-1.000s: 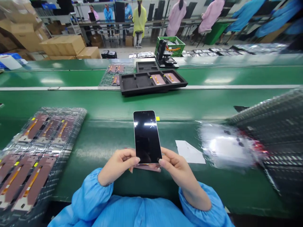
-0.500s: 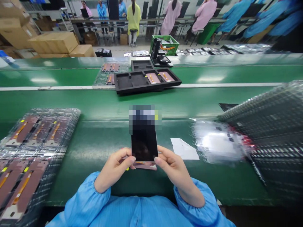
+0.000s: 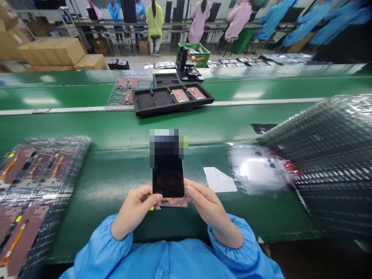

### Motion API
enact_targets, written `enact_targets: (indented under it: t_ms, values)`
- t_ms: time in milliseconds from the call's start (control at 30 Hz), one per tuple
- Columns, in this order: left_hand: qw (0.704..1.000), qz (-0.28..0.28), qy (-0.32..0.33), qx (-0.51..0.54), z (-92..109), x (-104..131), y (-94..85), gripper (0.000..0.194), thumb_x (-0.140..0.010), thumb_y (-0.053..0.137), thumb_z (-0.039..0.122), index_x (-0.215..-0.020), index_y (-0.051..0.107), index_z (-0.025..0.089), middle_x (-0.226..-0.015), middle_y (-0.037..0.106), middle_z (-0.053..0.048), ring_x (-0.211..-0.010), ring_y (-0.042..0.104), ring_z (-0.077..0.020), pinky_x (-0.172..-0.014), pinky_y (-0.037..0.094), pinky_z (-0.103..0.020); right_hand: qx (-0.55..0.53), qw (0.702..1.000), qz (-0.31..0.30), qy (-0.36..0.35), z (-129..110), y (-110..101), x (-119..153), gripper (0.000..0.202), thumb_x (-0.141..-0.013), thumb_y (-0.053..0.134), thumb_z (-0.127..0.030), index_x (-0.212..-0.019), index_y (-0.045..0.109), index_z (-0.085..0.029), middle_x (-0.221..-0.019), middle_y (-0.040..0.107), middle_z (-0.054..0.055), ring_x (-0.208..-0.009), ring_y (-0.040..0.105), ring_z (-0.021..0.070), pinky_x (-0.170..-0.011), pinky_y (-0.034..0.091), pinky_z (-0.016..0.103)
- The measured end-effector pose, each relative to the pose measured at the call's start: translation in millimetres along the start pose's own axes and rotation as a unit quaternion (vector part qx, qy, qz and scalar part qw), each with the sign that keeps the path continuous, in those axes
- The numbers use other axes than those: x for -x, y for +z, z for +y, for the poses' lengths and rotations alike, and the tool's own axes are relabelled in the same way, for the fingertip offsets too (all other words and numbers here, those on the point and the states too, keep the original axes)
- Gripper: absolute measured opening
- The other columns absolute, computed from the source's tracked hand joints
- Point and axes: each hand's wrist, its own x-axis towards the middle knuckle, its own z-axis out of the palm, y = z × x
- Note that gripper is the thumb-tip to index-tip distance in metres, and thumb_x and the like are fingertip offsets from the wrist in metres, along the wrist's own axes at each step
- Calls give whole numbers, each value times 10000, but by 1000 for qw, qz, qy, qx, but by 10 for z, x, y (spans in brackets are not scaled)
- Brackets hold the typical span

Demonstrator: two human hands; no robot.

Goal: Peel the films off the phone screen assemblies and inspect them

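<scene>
Phone panel [image 3: 167, 178] was observed above the green counter [image 3: 110, 166], its lower corners pinched between thumbs and fingers of the left hand [image 3: 133, 209] and right hand [image 3: 209, 203]. White paper [image 3: 220, 179] lay to the right.

The person wears a bright blue, lightly wrinkled smock [image 3: 192, 257] with a sheen. Its front placket [image 3: 165, 263] is a vertical fold. On either side of the placket, full, puffy sleeves narrow to a gathered left cuff [image 3: 123, 235] and right cuff [image 3: 217, 232]. Both hands are bare.
</scene>
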Motion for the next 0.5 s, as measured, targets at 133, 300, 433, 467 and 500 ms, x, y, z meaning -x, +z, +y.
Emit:
enact_targets:
  t_ms: [133, 300, 433, 467, 500]
  values:
    - [1000, 12, 12, -4, -17, -4, 12, 339, -863, 618, 416, -627, 607, 172, -612, 628, -2, -645, 568, -147, -670, 440, -276, 27, 1000, 11, -4, -19, 28, 14, 434, -974, 553, -478, -1340, 603, -250, -1109, 733, 76, -929, 724, 266, -868, 595, 454]
    - [997, -5, -34, 76, -71, -20, 38, 381, -826, 681, 495, -675, 639, 148, -642, 646, -9, -629, 607, -139, -680, 478, -278, 48, 998, 39, -5, 11, 50, 18, 413, -934, 657, -391, -1310, 597, -233, -894, 769, 33, -863, 735, 225, -846, 602, 389]
    - [967, -45, -83, 236, -88, -21, 53, 467, -800, 680, 584, -783, 689, 118, -735, 644, -37, -653, 612, -138, -627, 546, -273, 36, 997, 64, 22, 83, 2, 10, 420, -930, 654, -430, -1285, 604, -212, -842, 767, 41, -813, 740, 230, -786, 605, 375]
    - [960, -50, -89, 261, -81, -18, 53, 478, -820, 657, 586, -799, 697, 110, -740, 641, -46, -669, 608, -139, -622, 557, -269, 35, 997, 69, 28, 99, -12, 9, 430, -927, 654, -441, -1285, 605, -207, -844, 767, 47, -809, 740, 236, -779, 603, 379]
    - [955, -52, -91, 277, -69, -14, 53, 481, -839, 639, 578, -800, 700, 103, -742, 640, -54, -681, 606, -139, -623, 564, -265, 35, 996, 72, 32, 111, -25, 9, 439, -925, 654, -450, -1285, 606, -203, -850, 767, 53, -807, 740, 240, -774, 601, 380]
